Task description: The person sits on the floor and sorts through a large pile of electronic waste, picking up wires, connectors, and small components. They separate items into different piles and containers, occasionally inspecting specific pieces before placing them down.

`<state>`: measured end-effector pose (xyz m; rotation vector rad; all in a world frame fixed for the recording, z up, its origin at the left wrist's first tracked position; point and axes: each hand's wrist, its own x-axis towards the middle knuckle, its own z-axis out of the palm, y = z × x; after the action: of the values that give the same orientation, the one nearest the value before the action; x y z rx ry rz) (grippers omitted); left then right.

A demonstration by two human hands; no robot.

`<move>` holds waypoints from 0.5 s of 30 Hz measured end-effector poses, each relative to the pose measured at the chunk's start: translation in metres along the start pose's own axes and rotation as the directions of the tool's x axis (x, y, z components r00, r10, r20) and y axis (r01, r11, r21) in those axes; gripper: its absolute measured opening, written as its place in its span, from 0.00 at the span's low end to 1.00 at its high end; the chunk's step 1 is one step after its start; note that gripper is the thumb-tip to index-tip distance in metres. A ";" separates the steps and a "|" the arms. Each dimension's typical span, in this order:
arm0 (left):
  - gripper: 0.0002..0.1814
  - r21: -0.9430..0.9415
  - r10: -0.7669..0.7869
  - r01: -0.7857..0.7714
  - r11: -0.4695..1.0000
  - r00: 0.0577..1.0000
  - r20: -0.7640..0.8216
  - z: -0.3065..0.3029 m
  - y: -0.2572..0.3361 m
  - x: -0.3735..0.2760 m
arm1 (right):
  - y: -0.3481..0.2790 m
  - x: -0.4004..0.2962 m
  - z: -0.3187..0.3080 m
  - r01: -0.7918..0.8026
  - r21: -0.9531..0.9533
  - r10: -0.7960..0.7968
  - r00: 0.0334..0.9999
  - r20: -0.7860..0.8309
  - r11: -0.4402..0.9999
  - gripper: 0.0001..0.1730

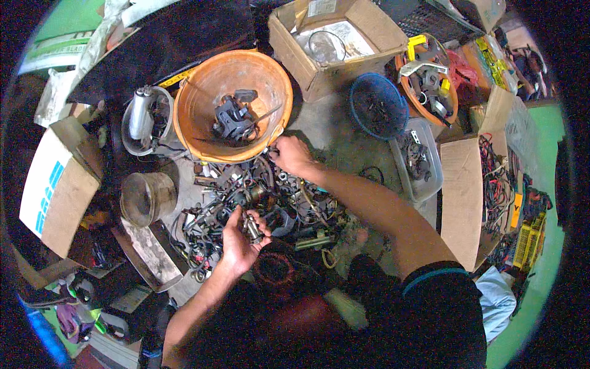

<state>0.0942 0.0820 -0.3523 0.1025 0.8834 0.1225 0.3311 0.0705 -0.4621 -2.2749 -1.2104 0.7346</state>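
My left hand (pixel 242 240), palm up, cradles a few small metal parts (pixel 252 228) in its fingers, low over a heap of loose hardware (pixel 295 198) on the concrete floor. At the near right rim of an orange bucket (pixel 272 62), my right hand (pixel 292 154) has its fingers curled around something small and dark; its fingers hide most of it. Inside the bucket lie grey and black metal parts (pixel 230 117) and a thin rod. Mixed in the heap are fittings, hoses, bolts and a coil-like copper-coloured piece (pixel 258 193).
Left of the bucket stand a clear container with a silver cylinder (pixel 140 113) and a dirty plastic tub (pixel 148 198). A cardboard box (pixel 332 55) is behind. At right are a blue basket (pixel 379 106), a clear plastic bin (pixel 417 161) and a carton of cables (pixel 495 184).
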 end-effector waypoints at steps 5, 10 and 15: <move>0.24 0.071 0.089 -0.083 0.994 0.992 -0.086 -0.001 0.001 -0.005 | -0.004 -0.029 -0.030 0.075 0.332 -0.044 0.994 -0.100 0.940 0.10; 0.24 0.035 0.075 -0.071 0.997 0.991 -0.115 0.014 0.003 -0.003 | -0.061 -0.080 -0.063 0.166 0.722 -0.425 0.885 0.192 0.672 0.10; 0.22 -0.027 -0.001 -0.001 1.000 0.999 -0.050 -0.005 0.001 -0.001 | 0.006 -0.015 -0.036 0.104 0.258 -0.114 0.993 0.023 0.961 0.12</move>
<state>0.0897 0.0827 -0.3539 0.0749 0.9317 0.1372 0.3507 0.0498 -0.4351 -1.9764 -1.1731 0.8437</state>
